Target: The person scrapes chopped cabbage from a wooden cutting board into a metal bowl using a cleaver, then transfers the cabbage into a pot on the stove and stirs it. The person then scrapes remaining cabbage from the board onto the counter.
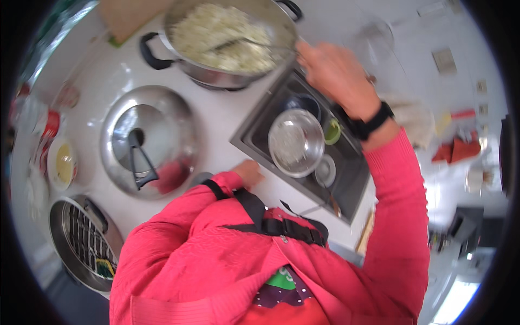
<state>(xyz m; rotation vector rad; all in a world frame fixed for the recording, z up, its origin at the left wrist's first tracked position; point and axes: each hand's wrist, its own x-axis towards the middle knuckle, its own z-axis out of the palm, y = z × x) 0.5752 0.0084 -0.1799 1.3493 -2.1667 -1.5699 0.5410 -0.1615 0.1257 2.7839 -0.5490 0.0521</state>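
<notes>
My right hand is closed around the handle end of a long metal spoon or spatula. The tool reaches into a wide steel pot with black side handles, and its head rests in a heap of pale chopped food. My left hand is low over the counter near my chest, by the front edge of the sink. Its fingers are curled and partly hidden, so I cannot tell whether it holds something. Left of it lies a domed steel lid with a glass centre and a black handle.
A dark sink contains a steel bowl, a green cup and a small white strainer or lid. To the left are a bowl with yellow contents and a steel pan with a rack. A brown board lies behind.
</notes>
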